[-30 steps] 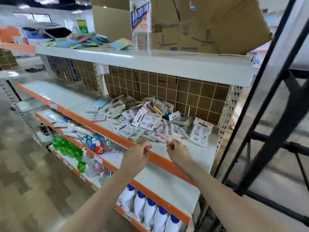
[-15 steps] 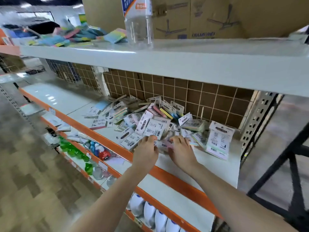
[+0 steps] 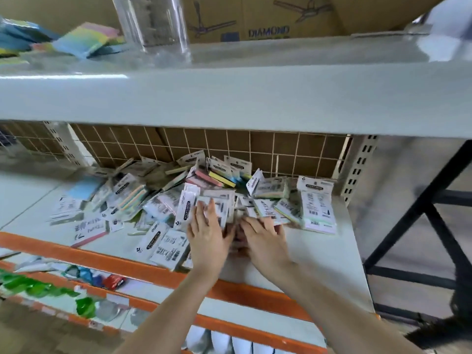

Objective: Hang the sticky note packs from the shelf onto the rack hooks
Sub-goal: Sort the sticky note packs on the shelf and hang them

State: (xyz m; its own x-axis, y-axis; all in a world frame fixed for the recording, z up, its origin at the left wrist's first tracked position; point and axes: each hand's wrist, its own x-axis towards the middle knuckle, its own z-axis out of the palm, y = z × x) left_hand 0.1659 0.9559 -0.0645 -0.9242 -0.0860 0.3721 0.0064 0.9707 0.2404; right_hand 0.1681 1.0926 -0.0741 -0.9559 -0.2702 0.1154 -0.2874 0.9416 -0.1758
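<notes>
The sticky note packs (image 3: 204, 200) lie in a loose heap on the white shelf (image 3: 319, 251) with the orange front edge, piled against the brown grid back panel (image 3: 255, 146). Most lie flat or overlapping with their printed white cards up; a few at the back lean on the panel and show pink, yellow and blue pad edges. One larger pack (image 3: 318, 205) lies at the right end of the heap, near the slotted upright (image 3: 357, 169).

Both hands reach into the front of the heap, side by side and nearly touching. The left hand (image 3: 208, 236) lies with its fingers stretched forward, flat over a pack, fingertips on the printed card. The right hand (image 3: 265, 238) rests just to the right of it with its fingers spread over the packs; the picture is blurred there, so whether either hand has closed on a pack cannot be told.

On the shelf above (image 3: 255, 98) stand a clear plastic bottle (image 3: 153, 24), a brown cardboard box (image 3: 255, 19) printed with a ceiling fan, and loose pastel note pads (image 3: 84, 39) at the left. The lower shelves hold green items (image 3: 38, 287) and white bottles (image 3: 219, 341). A black metal frame (image 3: 434, 213) stands to the right.
</notes>
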